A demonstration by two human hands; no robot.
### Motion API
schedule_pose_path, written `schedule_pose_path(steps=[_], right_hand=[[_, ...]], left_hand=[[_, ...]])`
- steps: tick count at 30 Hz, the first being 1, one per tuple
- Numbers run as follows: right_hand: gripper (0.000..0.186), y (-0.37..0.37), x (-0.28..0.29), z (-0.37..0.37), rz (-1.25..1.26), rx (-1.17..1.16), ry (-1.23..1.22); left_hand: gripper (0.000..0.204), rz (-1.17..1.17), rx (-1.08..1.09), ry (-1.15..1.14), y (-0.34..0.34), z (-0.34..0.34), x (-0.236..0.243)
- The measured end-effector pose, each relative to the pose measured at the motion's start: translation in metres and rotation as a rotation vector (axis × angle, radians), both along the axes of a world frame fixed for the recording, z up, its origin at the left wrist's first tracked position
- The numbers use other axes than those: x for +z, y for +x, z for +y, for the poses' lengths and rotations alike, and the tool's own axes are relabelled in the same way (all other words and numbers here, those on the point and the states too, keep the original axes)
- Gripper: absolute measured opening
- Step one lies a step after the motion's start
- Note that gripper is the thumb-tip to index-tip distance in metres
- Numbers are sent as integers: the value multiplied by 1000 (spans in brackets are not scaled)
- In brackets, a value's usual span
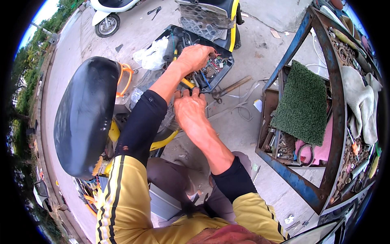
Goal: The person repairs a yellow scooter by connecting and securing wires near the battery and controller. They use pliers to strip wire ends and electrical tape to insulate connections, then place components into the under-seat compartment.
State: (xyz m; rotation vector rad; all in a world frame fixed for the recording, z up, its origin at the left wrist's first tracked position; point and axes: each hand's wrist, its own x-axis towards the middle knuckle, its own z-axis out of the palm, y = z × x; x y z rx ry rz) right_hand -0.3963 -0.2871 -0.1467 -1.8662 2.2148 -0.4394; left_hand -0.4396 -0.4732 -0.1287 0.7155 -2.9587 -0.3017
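A black open tray (227, 70) holds tangled small parts, wires and yellow-handled tools, with a white plastic bag (150, 55) at its left. My left hand (194, 57) is over the tray's middle, fingers bent together near red wires (215, 54); what they grip is too small to make out. My right hand (189, 106) is lower, at the tray's near edge, with its fingers curled beside a yellow-handled tool (187, 83); its fingertips are partly hidden. Long-handled pliers or cutters (232, 87) lie on the concrete just right of the tray.
A black scooter seat (85, 118) with yellow bodywork and orange cables is at my left. A rusty metal cart (266, 158) at right carries green turf (299, 103), gloves (357, 97) and mixed hardware. A white scooter (105, 24) and yellow-edged panel (235, 24) stand ahead.
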Motion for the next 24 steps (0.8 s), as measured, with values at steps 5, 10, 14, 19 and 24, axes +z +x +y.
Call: schedule_pose_path(steps=[5,10,14,19,24], right_hand=[[41,1,2,0,1,12,13],[41,-4,5,2,-31,25,44],[42,-7,8,3,-49,34,50],[41,1,6,-3,-15,21,71],[44,0,0,-5,-2,-5,29]], left_hand=[[40,-57,-121,51,-5,-5,-13],[61,-101,-98,272,-25,-2,-19],[60,-111,-54,410,-21,-8,-3],[45,-15,-29,200,0,-7,10],[35,36,74,22,17,16,27]])
